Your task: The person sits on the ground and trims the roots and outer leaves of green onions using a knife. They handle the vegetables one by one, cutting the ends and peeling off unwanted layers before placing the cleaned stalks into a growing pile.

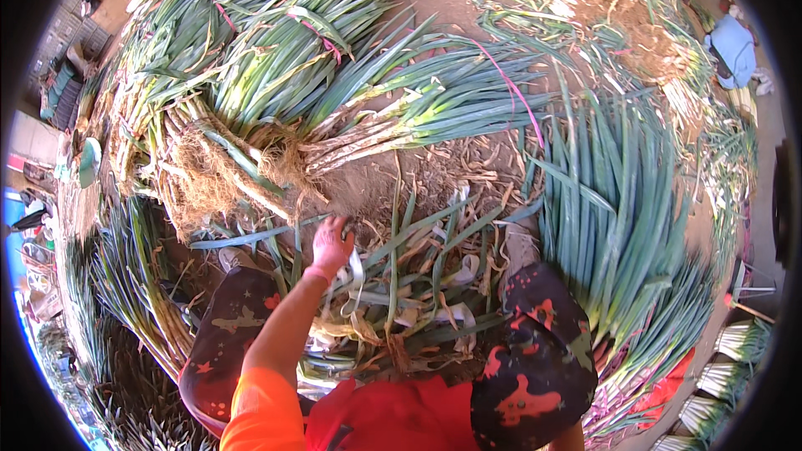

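Observation:
My left hand [332,245] reaches forward over the dirt floor, fingers spread and bent, close to the roots of a pile of long green onions [250,62]. It seems to hold nothing. Beyond it, a loose bunch of green onions [401,119] lies with its roots towards the hand and its leaves to the right. Stripped leaves and peelings [407,300] lie between my knees. My right hand is out of view; only a bit of that arm shows at the bottom edge, beside the right knee. A pink tie string [514,91] lies across the bunch's leaves.
A large heap of green onions [614,213] leans beside my right knee. Another bunch [138,282] stands by my left knee. Trimmed bundles [720,376] line the lower right. A person in light blue [732,50] is at the upper right. Stacked crates [81,31] stand at the upper left.

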A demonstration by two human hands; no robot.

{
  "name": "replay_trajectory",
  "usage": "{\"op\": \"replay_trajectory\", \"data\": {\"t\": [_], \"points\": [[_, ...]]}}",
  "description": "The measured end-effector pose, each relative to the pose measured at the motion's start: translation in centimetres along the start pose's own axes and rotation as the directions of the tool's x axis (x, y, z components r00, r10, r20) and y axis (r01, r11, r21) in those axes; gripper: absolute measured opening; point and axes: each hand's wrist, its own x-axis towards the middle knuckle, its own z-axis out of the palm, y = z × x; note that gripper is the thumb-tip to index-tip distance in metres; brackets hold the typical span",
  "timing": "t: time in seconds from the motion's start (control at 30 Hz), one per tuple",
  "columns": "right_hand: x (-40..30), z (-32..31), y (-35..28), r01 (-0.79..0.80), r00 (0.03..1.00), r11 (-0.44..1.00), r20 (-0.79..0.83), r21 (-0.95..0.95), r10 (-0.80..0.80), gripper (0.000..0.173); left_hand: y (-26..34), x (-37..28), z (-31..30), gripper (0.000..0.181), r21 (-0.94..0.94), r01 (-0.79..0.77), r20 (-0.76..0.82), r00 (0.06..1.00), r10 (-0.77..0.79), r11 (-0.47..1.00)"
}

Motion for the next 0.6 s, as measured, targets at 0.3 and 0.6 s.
{"op": "replay_trajectory", "data": {"t": [0.3,0.6], "points": [[-0.5,-1.2,-0.2,-0.031,0.998,0.998,0.054,-0.046,0.033,0.046,-2.9,11.7,2.0,0.055,0.44,0.288,-0.119,0.957,-0.263,0.851],[0.0,-1.2,-0.3,-0.04,0.997,0.997,0.062,-0.061,0.044,0.047,-1.0,11.6,1.3,0.056,0.44,0.188,-0.165,0.978,-0.126,0.878]]}}
